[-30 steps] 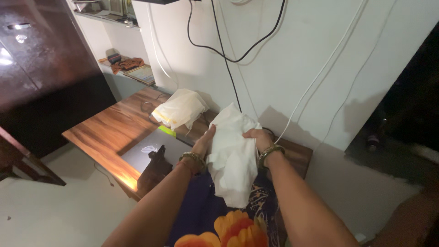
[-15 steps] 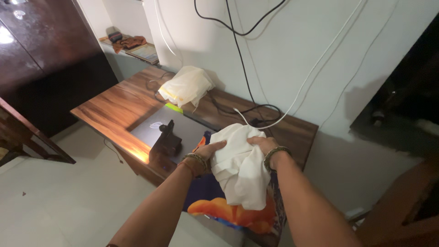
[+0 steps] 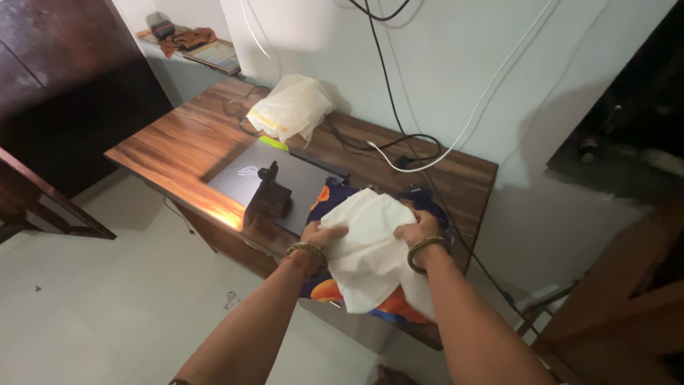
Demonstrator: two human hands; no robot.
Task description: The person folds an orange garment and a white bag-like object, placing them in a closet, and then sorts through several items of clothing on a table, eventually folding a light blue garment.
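Both my hands grip a crumpled white cloth [image 3: 367, 246]. My left hand [image 3: 319, 234] holds its left edge and my right hand [image 3: 417, 230] holds its right edge, each wrist wearing bangles. The cloth rests low over a dark blue fabric with orange flowers [image 3: 335, 289] that drapes over the front edge of the wooden desk [image 3: 178, 153].
A closed grey laptop [image 3: 267, 182] lies on the desk with a small dark object [image 3: 269, 196] on it. A pale plastic bag [image 3: 291, 108] sits at the back by the wall. Black and white cables [image 3: 406, 146] trail down the wall. A dark wardrobe [image 3: 64, 85] stands left.
My hands have lowered the white cloth from chest height down onto the flowered fabric on the desk. The view has tilted downward and closer to the desk.
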